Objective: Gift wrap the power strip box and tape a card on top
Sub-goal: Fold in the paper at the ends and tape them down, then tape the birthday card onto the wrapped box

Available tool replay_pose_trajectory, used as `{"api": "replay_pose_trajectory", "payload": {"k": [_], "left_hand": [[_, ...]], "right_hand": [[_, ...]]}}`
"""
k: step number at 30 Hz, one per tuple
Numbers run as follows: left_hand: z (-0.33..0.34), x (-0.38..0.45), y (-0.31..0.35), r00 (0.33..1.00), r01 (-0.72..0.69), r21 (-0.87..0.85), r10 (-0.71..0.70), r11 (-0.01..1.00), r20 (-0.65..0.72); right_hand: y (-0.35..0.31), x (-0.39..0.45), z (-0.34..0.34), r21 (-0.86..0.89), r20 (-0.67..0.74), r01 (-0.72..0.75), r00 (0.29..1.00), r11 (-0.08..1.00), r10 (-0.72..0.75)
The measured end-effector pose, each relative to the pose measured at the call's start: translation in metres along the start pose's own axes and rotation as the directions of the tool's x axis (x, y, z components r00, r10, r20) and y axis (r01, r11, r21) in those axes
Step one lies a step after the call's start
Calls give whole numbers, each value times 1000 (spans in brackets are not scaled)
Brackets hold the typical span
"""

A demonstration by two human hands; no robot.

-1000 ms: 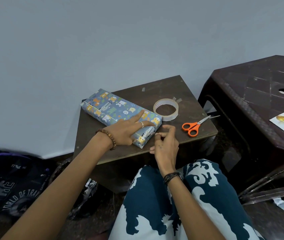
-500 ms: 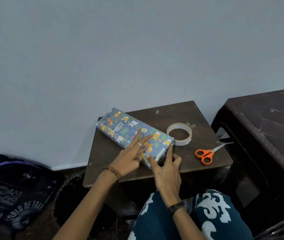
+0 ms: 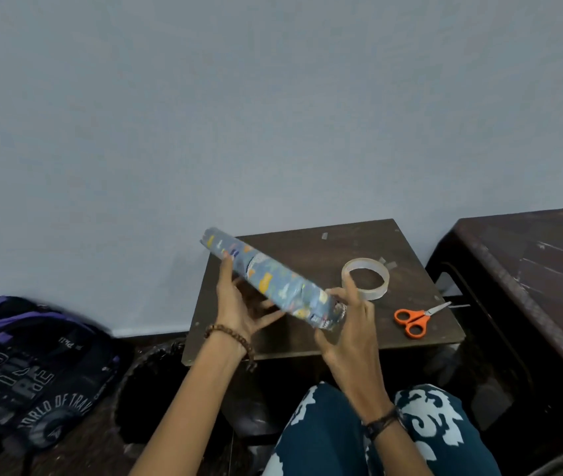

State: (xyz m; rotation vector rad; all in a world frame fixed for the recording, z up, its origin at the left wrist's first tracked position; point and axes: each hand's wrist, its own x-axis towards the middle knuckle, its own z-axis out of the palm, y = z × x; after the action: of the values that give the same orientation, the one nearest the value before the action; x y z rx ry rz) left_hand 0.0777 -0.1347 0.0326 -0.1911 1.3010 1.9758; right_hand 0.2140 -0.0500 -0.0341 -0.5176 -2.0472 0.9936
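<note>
Head view is showing me my left hand [image 3: 238, 304] and right hand [image 3: 348, 324] gripping the wrapped box [image 3: 273, 283] tilted between them, where loose end folds are risking popping open.

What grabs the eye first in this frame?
The wrapped box, in blue patterned paper, held tilted above the small brown table between the left hand and right hand. Next, the tape roll and orange scissors lying on the table's right side.
</note>
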Motion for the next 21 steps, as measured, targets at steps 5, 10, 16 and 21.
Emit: {"api": "replay_pose_trajectory", "payload": {"k": [5,10,16,21], "left_hand": [[-2,-11,-17,997,53,12,-52,999,-49],[-7,-19,-45,989,80,-87,-90,993,-118],[-6,-21,-74,982,143,192,-115,971,-150],[-6,-15,-90,969,36,306,41,951,-242]], "right_hand": [[2,-12,-12,-212,74,157,987,964,-145],[1,-24,-30,-29,144,67,988,997,-62],[9,-27,-41,189,129,-217,972,958,195],[23,-16,-42,87,110,-212,973,973,202]]}}
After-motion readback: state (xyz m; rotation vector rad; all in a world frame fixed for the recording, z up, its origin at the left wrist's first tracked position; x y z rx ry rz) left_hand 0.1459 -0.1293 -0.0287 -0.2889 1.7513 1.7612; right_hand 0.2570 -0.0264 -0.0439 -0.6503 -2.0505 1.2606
